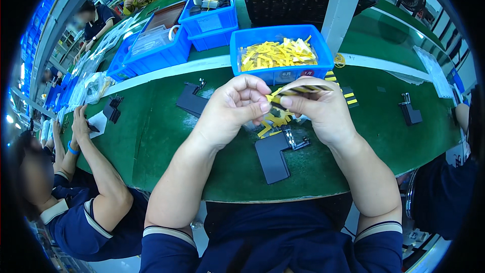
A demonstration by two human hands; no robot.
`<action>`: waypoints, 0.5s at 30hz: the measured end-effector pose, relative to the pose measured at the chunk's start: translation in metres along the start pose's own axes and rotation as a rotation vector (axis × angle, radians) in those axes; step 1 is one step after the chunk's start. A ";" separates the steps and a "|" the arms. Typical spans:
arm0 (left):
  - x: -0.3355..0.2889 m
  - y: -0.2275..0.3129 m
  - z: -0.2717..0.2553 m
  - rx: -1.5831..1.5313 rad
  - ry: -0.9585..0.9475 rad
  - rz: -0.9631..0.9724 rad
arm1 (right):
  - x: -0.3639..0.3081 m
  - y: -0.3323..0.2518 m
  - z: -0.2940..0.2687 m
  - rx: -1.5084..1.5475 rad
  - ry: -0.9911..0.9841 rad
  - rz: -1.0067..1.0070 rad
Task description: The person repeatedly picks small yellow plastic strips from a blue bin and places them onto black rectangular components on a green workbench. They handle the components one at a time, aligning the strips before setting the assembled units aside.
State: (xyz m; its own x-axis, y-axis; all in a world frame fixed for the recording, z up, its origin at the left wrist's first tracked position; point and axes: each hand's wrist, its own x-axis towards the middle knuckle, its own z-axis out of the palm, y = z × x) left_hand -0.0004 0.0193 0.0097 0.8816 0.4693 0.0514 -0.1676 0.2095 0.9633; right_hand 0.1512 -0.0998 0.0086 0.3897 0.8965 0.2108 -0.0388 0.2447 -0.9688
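Note:
My left hand (233,105) and my right hand (323,108) meet above the table, their fingertips pinched close together. A curved strip with black and yellow stripes (316,89) runs out of my right hand's grip. Between the two hands shows a small yellow piece (273,97), pinched by my left fingertips; whether it is part of the striped strip I cannot tell. Below my hands lie loose yellow strips (270,127), partly covered by them. Just nearer to me rests a dark grey L-shaped part (272,157) with a metal hinge (290,136) at its upper right corner.
Beyond my hands stands a blue bin (283,76) heaped with yellow strips (275,54). More hinged dark parts lie left (192,102) and right (411,115) on the green table (166,156). Other blue bins (156,53) stand far left. A co-worker (96,192) works at my left.

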 end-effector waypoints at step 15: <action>-0.016 0.012 0.019 1.332 -0.063 0.174 | 0.001 -0.011 -0.007 -0.137 0.159 -0.042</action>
State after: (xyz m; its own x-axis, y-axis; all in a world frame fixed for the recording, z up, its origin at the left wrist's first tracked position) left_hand -0.0083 -0.0026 0.0254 0.9176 0.3566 0.1757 0.2430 -0.8529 0.4620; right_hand 0.1579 -0.1040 0.0182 0.5287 0.8145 0.2390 0.1018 0.2186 -0.9705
